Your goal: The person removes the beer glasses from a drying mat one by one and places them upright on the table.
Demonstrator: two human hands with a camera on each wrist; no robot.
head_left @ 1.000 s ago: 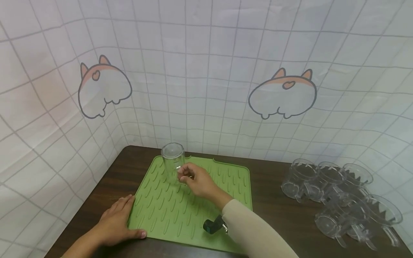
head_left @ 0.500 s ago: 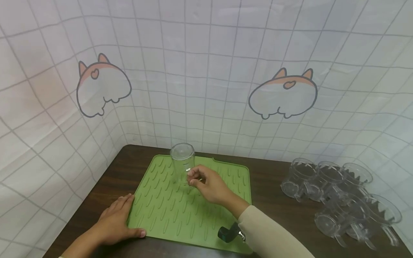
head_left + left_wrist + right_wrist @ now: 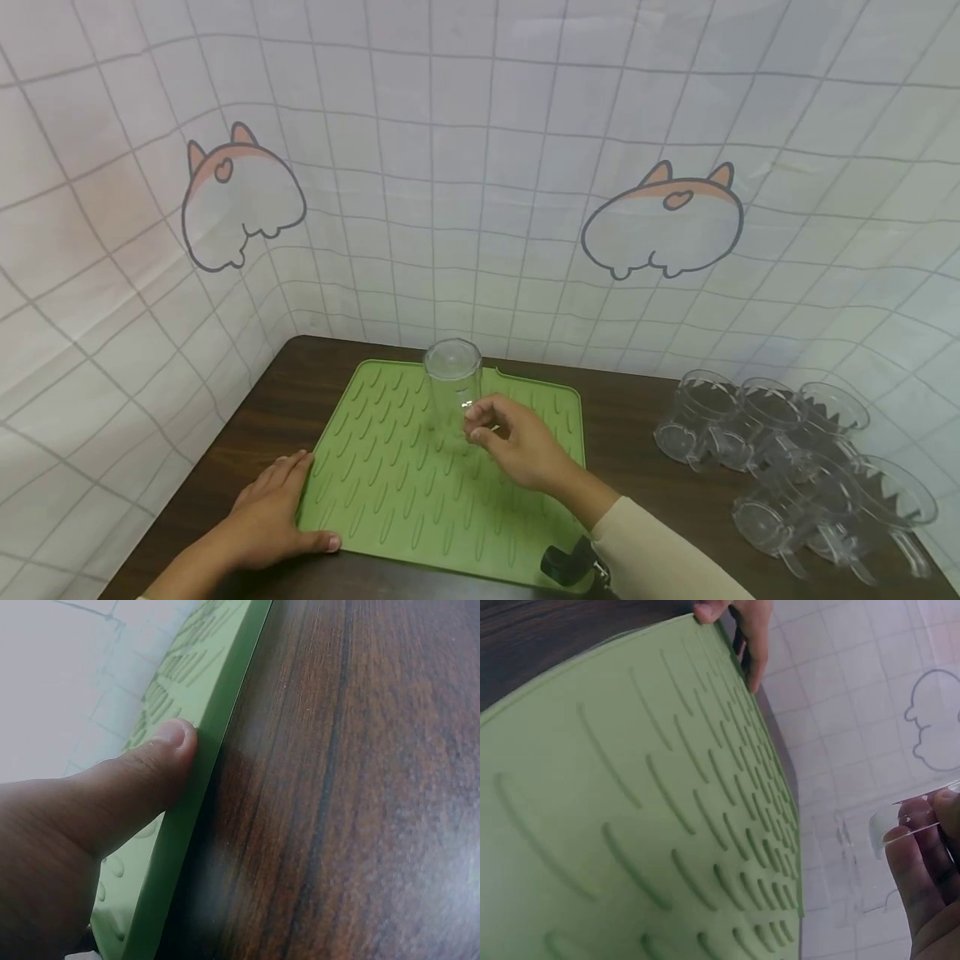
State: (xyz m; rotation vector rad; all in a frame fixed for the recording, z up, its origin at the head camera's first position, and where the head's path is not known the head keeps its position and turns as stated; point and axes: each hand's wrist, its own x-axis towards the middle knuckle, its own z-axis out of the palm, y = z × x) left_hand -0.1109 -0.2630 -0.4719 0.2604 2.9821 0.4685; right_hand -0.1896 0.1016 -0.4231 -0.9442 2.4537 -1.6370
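My right hand [image 3: 517, 440] pinches the handle of a clear mug [image 3: 452, 387] between thumb and curled fingers. This mug is over the back middle of a green ribbed drying mat [image 3: 405, 500]; its upward end looks like a closed base. In the right wrist view the fingers [image 3: 915, 874] grip the clear handle, and the mug body [image 3: 855, 862] is faint against the wall. My left hand [image 3: 266, 517] lies spread at the mat's front left corner. Its thumb [image 3: 154, 765] rests on the mat's raised edge in the left wrist view.
Several clear handled mugs [image 3: 772, 408] stand grouped on the dark wooden table [image 3: 630, 450] to the right. A white gridded curtain [image 3: 480, 208] with dog drawings closes off the back and sides. A black wrist-camera mount [image 3: 566, 562] hangs below the right sleeve.
My right hand has carried the mug rightward over the mat, from near its back left corner to the back middle. The left hand stays in place.
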